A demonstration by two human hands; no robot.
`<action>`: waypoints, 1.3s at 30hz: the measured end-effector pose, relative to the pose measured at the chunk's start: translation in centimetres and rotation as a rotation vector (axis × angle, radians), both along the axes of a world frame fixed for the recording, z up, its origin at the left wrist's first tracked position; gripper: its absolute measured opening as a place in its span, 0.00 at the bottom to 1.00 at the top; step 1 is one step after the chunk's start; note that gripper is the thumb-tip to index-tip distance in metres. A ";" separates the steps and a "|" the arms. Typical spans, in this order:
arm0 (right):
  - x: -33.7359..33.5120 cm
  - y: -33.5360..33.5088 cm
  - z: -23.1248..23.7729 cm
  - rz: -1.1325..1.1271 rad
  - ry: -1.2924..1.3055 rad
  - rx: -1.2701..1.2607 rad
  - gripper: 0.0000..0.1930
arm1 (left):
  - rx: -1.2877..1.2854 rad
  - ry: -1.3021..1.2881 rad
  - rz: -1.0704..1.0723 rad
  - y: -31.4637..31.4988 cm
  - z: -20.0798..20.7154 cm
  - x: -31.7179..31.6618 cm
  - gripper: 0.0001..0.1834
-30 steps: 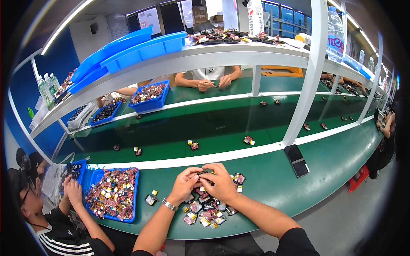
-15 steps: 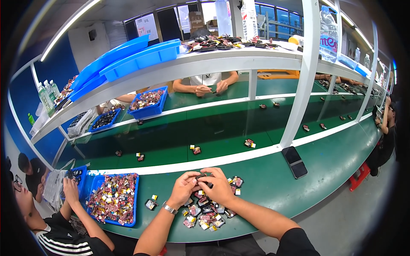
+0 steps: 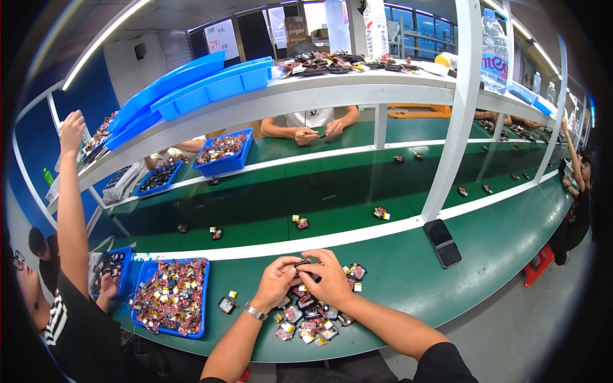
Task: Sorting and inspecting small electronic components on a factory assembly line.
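Observation:
My left hand [image 3: 274, 284] and my right hand [image 3: 327, 276] meet above the green bench. Between their closed fingertips is a small black plastic piece [image 3: 311, 277], mostly covered by the fingers. Right under them lies a loose heap of small electronic assemblies [image 3: 310, 327], with reddish boards, black housings and white and yellow tags. One single assembly [image 3: 227, 304] rests apart, to the left of my watch-wearing left wrist.
Left stands a blue tray [image 3: 205, 300] full of small boards; a co-worker's raised arm [image 3: 73, 191] is beyond it. A phone [image 3: 442, 243] lies right, near a white post [image 3: 450, 127]. Spaced assemblies [image 3: 300, 221] sit on the dark green belt, beneath a loaded shelf [image 3: 300, 97].
The co-worker at left has raised one arm up toward the shelf. Assemblies on the belt have shifted slightly right. My hands stay in nearly the same place and grip.

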State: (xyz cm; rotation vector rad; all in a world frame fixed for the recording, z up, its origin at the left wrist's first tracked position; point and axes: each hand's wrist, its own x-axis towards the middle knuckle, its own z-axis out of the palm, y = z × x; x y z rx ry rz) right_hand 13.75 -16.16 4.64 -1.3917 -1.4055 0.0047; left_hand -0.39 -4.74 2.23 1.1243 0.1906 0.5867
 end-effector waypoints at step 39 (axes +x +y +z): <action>0.7 0.9 0.1 -0.019 -0.223 0.152 0.09 | -0.105 0.087 0.096 -0.6 0.7 0.2 0.15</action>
